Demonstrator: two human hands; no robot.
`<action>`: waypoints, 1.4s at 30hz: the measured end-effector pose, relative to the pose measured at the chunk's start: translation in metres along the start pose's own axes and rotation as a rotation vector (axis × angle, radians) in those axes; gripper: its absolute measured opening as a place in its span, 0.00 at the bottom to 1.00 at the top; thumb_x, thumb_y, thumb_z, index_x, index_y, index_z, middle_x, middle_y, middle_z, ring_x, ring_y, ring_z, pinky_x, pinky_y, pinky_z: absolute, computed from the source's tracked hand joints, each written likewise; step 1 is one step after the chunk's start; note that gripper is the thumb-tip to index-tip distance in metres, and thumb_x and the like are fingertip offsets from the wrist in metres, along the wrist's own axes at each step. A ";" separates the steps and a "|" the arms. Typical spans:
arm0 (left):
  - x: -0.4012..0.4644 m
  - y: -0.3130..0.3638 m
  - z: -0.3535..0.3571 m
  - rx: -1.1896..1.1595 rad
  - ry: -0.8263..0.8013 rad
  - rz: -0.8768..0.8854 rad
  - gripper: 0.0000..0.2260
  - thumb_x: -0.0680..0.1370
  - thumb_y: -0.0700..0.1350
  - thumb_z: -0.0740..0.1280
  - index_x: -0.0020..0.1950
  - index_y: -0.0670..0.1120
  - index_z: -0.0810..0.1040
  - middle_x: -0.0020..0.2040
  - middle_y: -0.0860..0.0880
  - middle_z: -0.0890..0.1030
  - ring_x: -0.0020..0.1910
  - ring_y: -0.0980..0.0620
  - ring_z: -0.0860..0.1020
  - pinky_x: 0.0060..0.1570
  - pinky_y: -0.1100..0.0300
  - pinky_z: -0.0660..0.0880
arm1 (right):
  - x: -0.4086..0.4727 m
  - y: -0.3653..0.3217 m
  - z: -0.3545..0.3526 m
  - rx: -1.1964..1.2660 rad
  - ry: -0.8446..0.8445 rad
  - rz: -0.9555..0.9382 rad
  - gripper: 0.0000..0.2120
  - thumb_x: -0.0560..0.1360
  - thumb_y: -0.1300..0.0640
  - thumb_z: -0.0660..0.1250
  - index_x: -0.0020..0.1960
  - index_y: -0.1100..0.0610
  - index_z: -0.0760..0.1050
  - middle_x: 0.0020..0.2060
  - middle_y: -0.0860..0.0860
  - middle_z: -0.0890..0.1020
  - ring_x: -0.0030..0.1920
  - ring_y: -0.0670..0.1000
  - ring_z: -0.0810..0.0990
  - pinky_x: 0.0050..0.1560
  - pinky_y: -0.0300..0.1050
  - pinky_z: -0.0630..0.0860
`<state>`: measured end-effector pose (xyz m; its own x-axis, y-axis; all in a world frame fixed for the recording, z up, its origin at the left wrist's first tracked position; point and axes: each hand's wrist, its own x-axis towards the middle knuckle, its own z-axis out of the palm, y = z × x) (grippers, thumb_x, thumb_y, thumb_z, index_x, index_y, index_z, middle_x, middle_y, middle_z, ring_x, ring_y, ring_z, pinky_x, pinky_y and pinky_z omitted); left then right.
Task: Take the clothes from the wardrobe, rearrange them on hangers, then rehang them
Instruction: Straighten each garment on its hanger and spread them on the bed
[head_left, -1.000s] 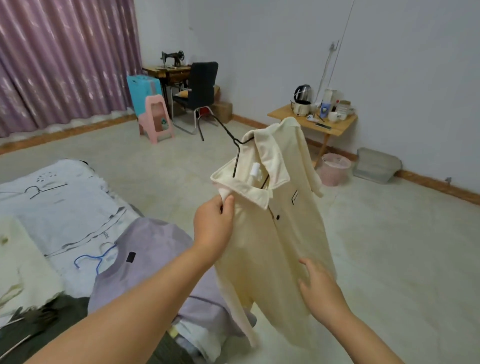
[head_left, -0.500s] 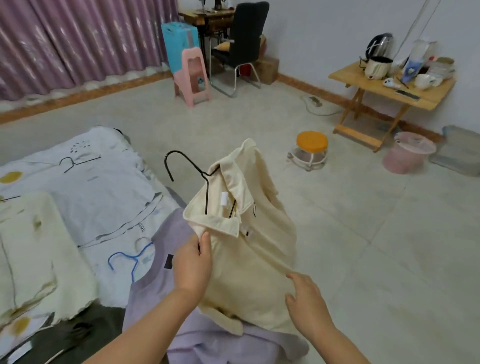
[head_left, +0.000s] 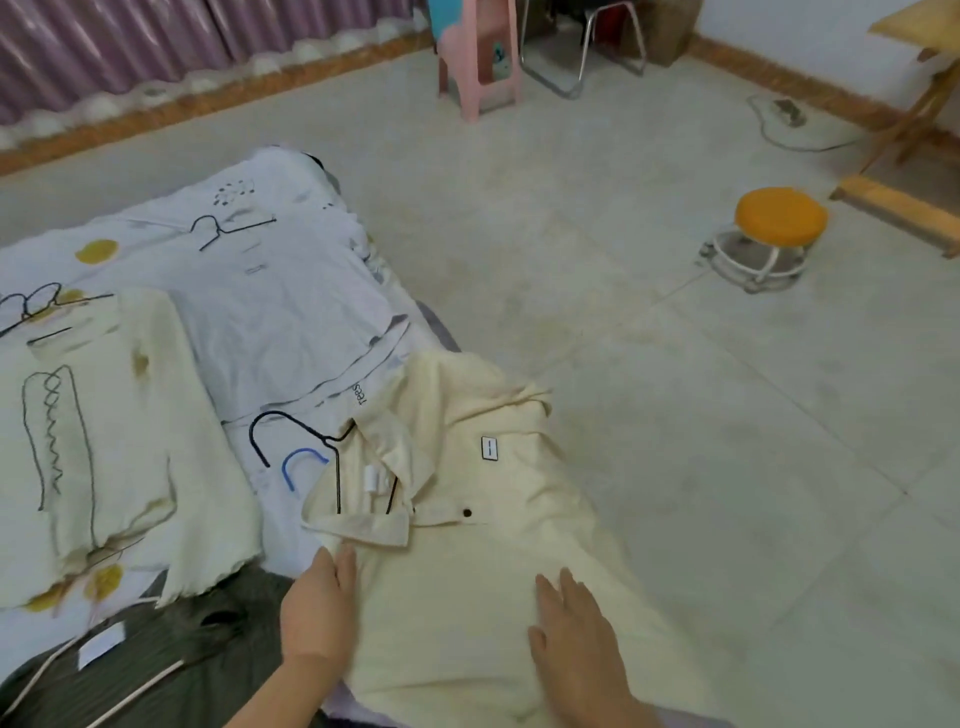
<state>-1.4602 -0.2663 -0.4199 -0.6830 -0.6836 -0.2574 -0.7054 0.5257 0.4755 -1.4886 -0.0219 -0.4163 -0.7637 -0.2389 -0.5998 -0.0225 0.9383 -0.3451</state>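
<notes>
Item: cream shirt (head_left: 488, 499), on black hanger (head_left: 311, 441). A second before, we held it up in the air, left hand (head_left: 317, 618) pinching the collar, right hand (head_left: 576, 634) at the hem. At this moment it lay flat on the bed (head_left: 270, 291), at the near corner, part of it overhanging the edge toward the floor. The hanger sat inside the collar with its hook lying out to the left on the sheet. We judged the rearranging of this garment done, with rehanging in the wardrobe yet to come.

Hands: 2, both flat on the shirt's body with fingers straight, gripping nothing.

Count, as far as we could see:
- Shirts on the bed: 1 cream, plus 1 dark green garment (head_left: 171, 654) at the lower left, partly out of view.
- Hangers: 1 black, 1 blue hanger (head_left: 296, 465) showing only its hook beside the collar.
- Cream blankets (head_left: 119, 441): 1.
- Stools on the floor: 1 orange stool (head_left: 779, 221), 1 pink stool (head_left: 478, 57).
</notes>
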 end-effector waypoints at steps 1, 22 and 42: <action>0.004 -0.011 0.007 0.043 -0.057 -0.033 0.18 0.81 0.48 0.56 0.33 0.44 0.62 0.28 0.45 0.71 0.28 0.47 0.70 0.29 0.55 0.62 | 0.007 -0.002 0.010 -0.034 -0.026 -0.008 0.27 0.81 0.49 0.50 0.77 0.47 0.43 0.77 0.52 0.42 0.77 0.52 0.45 0.74 0.46 0.51; -0.047 0.017 0.002 0.644 -0.671 0.384 0.15 0.81 0.49 0.51 0.64 0.44 0.68 0.61 0.44 0.74 0.59 0.46 0.73 0.54 0.56 0.69 | -0.021 -0.030 -0.007 -0.212 -0.200 -0.047 0.17 0.79 0.53 0.52 0.65 0.56 0.66 0.62 0.56 0.72 0.62 0.55 0.70 0.59 0.46 0.67; -0.306 -0.061 -0.193 0.439 -0.463 0.228 0.18 0.81 0.53 0.56 0.68 0.47 0.67 0.65 0.48 0.74 0.63 0.49 0.73 0.60 0.57 0.70 | -0.271 -0.039 -0.081 -0.464 -0.164 -0.413 0.18 0.78 0.56 0.57 0.68 0.57 0.67 0.66 0.56 0.71 0.64 0.56 0.71 0.61 0.44 0.68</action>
<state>-1.1712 -0.1868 -0.2082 -0.7654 -0.2955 -0.5717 -0.4792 0.8547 0.1997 -1.3330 0.0261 -0.1820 -0.5244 -0.6047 -0.5995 -0.5987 0.7624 -0.2455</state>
